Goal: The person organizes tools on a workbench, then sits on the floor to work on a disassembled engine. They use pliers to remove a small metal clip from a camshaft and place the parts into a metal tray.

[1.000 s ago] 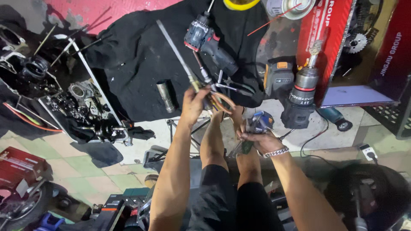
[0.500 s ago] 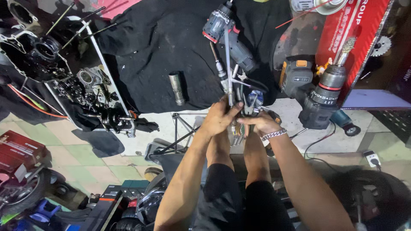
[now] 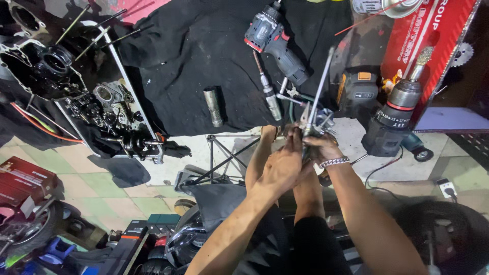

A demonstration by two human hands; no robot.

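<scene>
A long thin steel rod [image 3: 320,84] and small metal part [image 3: 317,121] are gripped by both closed hands [image 3: 282,163] [image 3: 322,147]; it could easily be slipped onto the knees below.

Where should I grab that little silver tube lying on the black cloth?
Probably around the middle of the silver tube, coming straight down from above. It lies flat with bare black cloth on both long sides, so fingers can pinch across its narrow round body. Both hands are busy elsewhere.
</scene>
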